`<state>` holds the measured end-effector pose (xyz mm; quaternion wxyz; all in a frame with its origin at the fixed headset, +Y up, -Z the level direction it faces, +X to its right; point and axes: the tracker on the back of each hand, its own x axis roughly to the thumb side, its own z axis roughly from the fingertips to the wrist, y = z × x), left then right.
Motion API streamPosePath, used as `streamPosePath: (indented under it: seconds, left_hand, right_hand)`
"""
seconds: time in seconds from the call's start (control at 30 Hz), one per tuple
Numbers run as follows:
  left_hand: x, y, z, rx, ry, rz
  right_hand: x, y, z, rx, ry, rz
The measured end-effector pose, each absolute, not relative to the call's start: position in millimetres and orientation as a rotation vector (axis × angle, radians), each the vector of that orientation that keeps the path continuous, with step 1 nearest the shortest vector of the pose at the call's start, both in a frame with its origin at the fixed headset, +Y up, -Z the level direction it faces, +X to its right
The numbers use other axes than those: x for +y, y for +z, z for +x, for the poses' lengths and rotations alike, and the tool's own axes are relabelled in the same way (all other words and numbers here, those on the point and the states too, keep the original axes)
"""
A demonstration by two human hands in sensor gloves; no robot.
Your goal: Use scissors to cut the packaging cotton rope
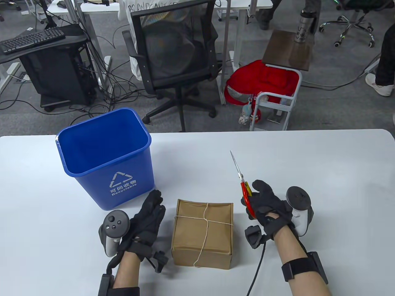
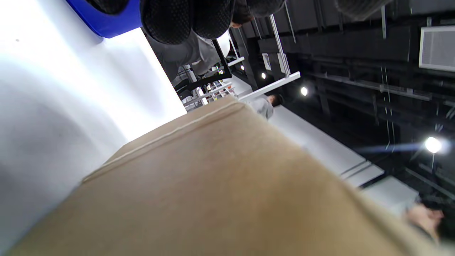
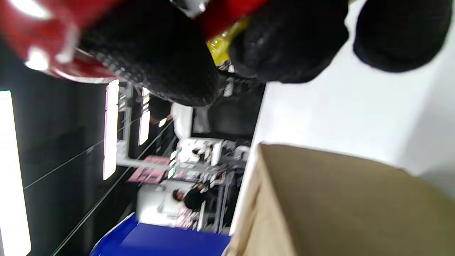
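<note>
A brown paper-wrapped box [image 1: 202,234] tied crosswise with white cotton rope [image 1: 206,220] sits on the white table [image 1: 324,172] between my hands. It also shows in the left wrist view [image 2: 220,185] and the right wrist view [image 3: 337,202]. My right hand [image 1: 265,205], to the right of the box, grips the red handles of the scissors [image 1: 243,185]; the shut blades point away from me. The red handles fill the top of the right wrist view [image 3: 53,39]. My left hand [image 1: 148,215] lies with fingers stretched out just left of the box, holding nothing.
A blue recycling bin [image 1: 106,155] stands open on the table at the back left, close to my left fingertips. An office chair [image 1: 172,58] and a white cart with red cloth [image 1: 271,92] stand beyond the far table edge.
</note>
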<state>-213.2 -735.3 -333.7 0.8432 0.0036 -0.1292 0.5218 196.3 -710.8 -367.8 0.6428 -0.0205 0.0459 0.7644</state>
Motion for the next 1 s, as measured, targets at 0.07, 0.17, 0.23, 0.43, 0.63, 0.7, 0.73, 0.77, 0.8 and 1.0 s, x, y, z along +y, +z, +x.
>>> streamPosePath:
  seconds: [0.07, 0.17, 0.23, 0.43, 0.63, 0.7, 0.73, 0.77, 0.8, 1.0]
  left_hand:
    - [-733.7, -333.2, -207.7, -0.304, 1.052, -0.014]
    - [-732.5, -332.5, -200.7, -0.337, 1.006, -0.048]
    - [-732.7, -332.0, -198.1, -0.348, 0.967, -0.068]
    - [-734.6, -331.0, -185.7, -0.393, 0.82, -0.178]
    - [-737.4, -330.0, -175.2, -0.413, 0.712, -0.258]
    - [-737.9, -330.0, -174.4, -0.414, 0.732, -0.271]
    - [-737.6, -329.7, -174.5, -0.412, 0.727, -0.269]
    - [-738.1, -329.7, -174.8, -0.412, 0.726, -0.265]
    - [-738.9, -330.1, -175.0, -0.413, 0.738, -0.267]
    - [-741.7, -330.9, -175.2, -0.413, 0.769, -0.278]
  right_hand:
    - [-700.5, -364.9, 192.3, 0.08, 1.747, 0.002]
    - [-685.8, -361.7, 189.0, 0.172, 1.796, 0.106]
    - [-680.9, -359.6, 188.8, 0.232, 1.77, 0.149]
    - [-669.2, -351.1, 183.3, 0.596, 1.898, 0.311]
    - [-657.4, -344.5, 177.5, 0.904, 1.981, 0.366]
    - [-655.1, -342.8, 176.5, 1.037, 2.005, 0.358]
    - [-653.6, -342.5, 175.9, 1.087, 2.033, 0.358]
    - [-651.9, -342.4, 176.1, 1.114, 2.062, 0.351]
    - [-650.6, -342.9, 175.9, 1.127, 2.093, 0.347]
    - [-652.5, -351.2, 171.5, 1.212, 2.187, 0.269]
